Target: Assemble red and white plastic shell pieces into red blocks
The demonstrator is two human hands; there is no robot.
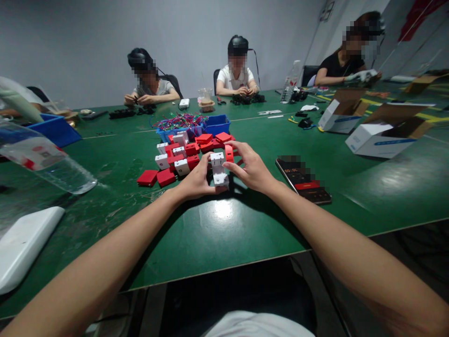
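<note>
My left hand [197, 181] is closed round a white plastic housing [220, 172], an open-sided part with small holes, held just above the green table. Beside it, my right hand [250, 164] pinches a small orange-red plastic piece [228, 153] between thumb and fingers. The two parts are side by side; I cannot tell whether they touch. Behind my left hand lies a pile of red and white plastic housings [174, 158], with two red ones [166, 177] nearer me at its left.
Blue bins [216, 124], one heaped with coloured wires [178, 121], stand behind the pile. A phone [303, 180] lies right of my hand. At left are a plastic bottle [49, 159] and a white power bank [30, 245]. White boxes [382, 135] stand right; several people sit around the table.
</note>
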